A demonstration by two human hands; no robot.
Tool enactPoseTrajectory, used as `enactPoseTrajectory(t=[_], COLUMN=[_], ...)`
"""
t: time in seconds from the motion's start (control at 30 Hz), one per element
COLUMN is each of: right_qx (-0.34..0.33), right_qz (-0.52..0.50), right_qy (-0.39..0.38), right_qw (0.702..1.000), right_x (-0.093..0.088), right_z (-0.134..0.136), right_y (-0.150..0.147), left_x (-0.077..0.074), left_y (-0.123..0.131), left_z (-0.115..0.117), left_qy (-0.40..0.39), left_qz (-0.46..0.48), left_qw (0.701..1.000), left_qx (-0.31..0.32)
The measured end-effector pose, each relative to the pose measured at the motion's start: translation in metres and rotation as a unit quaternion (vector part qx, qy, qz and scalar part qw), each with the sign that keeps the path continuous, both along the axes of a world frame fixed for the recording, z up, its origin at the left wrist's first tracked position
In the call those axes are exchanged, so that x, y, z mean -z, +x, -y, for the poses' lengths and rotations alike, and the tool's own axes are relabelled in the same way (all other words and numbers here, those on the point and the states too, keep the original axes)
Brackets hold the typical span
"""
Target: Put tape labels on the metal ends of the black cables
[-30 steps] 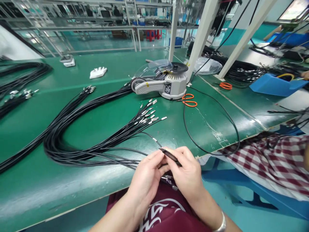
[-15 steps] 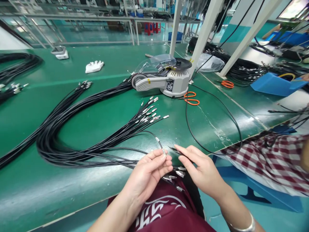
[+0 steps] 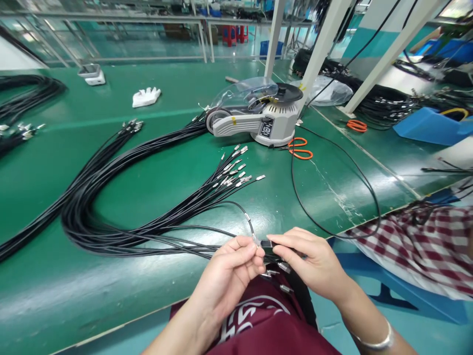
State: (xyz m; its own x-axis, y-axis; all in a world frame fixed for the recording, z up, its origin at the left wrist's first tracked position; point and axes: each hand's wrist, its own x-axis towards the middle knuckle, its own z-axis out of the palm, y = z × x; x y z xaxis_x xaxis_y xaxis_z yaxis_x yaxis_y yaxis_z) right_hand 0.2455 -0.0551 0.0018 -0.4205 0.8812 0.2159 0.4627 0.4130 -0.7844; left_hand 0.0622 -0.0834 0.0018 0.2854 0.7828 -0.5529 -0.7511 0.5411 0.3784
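Observation:
Near the table's front edge, my left hand [image 3: 236, 264] pinches the end of a black cable [image 3: 237, 205] that has a small metal connector on it. Just to the right, my right hand [image 3: 308, 259] grips a thin dark tool [image 3: 266, 243], its tip close to the cable end; whether they touch I cannot tell. A large curved bundle of black cables [image 3: 79, 212] lies to the left, its silvery connectors [image 3: 232, 175] fanned out in mid-table. More connector ends [image 3: 284, 267] hang over the edge below my hands.
Behind the connectors stands a grey tape dispenser [image 3: 275, 118] beside orange-handled scissors [image 3: 301, 149]. A white glove [image 3: 146, 97] and a small grey device [image 3: 92, 74] sit farther back. A black cable loops at right, near a person in a checked garment [image 3: 424, 246] and a blue tray [image 3: 430, 127].
The dark tool in my right hand has turned and come closer to the cable end at my left fingertips. The whole view has shifted slightly.

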Motion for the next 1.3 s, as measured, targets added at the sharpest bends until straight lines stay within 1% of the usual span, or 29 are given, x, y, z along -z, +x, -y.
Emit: enactPoseTrajectory(t=[0.17, 0.3, 0.47, 0.6, 0.77, 0.9, 1.03, 1.3], right_qx=[0.006, -0.004, 0.0, -0.011, -0.001, 0.001, -0.02, -0.018], right_qz=[-0.01, -0.016, -0.018, -0.027, -0.032, -0.051, -0.047, -0.035], right_qy=[0.006, 0.011, 0.006, 0.01, 0.005, 0.016, 0.021, 0.02], right_qw=[1.0, 1.0, 1.0, 1.0, 0.999, 0.999, 0.998, 0.999], right_x=[0.0016, 0.0018, 0.0013, 0.001, 0.0018, 0.0028, 0.0029, 0.0029], right_z=[-0.0003, 0.0003, 0.0012, 0.0019, 0.0019, 0.0017, 0.003, 0.004], right_y=[-0.0018, -0.0022, -0.0032, -0.0036, -0.0063, -0.0082, -0.0061, -0.0031], left_x=[0.0014, 0.0009, 0.0003, 0.0021, 0.0046, 0.0058, 0.0061, 0.0048], left_y=[-0.0016, -0.0019, -0.0039, -0.0046, -0.005, -0.0063, -0.0053, -0.0047], left_z=[0.0004, 0.0012, 0.0012, 0.0013, 0.0021, 0.003, 0.0031, 0.0024], left_qy=[0.018, 0.023, 0.028, 0.032, 0.045, 0.061, 0.052, 0.056], left_qz=[0.015, 0.025, 0.028, 0.028, 0.031, 0.031, 0.026, 0.025], left_qw=[1.0, 0.999, 0.999, 0.999, 0.998, 0.996, 0.997, 0.997], left_qx=[0.013, 0.012, 0.027, 0.031, 0.043, 0.05, 0.044, 0.04])
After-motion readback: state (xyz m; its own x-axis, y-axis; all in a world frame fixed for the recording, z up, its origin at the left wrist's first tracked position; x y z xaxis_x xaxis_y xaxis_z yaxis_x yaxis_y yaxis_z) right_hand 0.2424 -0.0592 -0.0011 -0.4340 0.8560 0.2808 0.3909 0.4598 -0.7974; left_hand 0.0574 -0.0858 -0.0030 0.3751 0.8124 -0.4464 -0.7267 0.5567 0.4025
